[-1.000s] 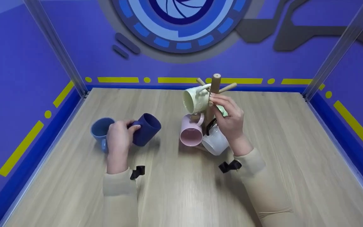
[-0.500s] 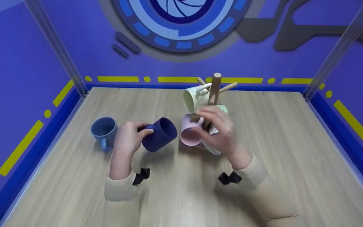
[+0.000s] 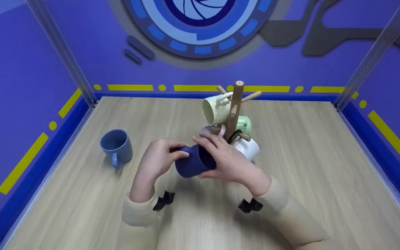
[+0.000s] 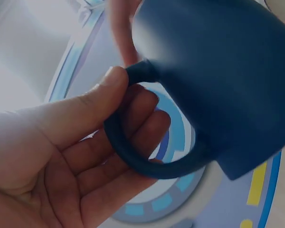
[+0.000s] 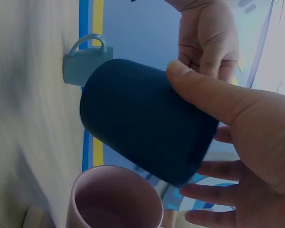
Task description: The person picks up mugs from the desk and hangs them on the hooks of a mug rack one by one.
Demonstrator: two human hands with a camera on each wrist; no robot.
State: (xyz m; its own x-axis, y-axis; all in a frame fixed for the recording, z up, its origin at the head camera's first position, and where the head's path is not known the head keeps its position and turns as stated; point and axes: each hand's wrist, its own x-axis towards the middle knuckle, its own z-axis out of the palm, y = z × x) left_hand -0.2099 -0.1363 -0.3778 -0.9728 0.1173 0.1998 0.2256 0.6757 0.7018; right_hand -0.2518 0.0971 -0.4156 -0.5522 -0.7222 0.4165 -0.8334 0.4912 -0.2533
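A dark blue mug point(image 3: 189, 167) is held tilted above the table, its mouth turned toward my right hand. My left hand point(image 3: 156, 158) pinches the mug's handle point(image 4: 166, 167) between thumb and fingers. At the mouth end, my right hand point(image 3: 229, 161) spans the mug, thumb on the near side and fingers across the far side. Just behind stands a wooden mug tree point(image 3: 236, 95). From its pegs hang a cream mug point(image 3: 220, 113), a green mug point(image 3: 244, 124), a white mug with a black handle point(image 3: 248, 150) and a pink mug point(image 5: 116, 192), mostly hidden in the head view.
A grey-blue mug point(image 3: 125, 150) stands upright on the wooden table point(image 3: 82, 208) at the left, its handle facing the near side. Blue panels point(image 3: 172, 76) wall in the back and sides. Bare pegs point(image 3: 252, 96) jut from the upper part of the tree.
My left hand has carried the dark blue mug rightward, away from the grey-blue mug. My right hand has left the tree's post and come down onto the dark blue mug.
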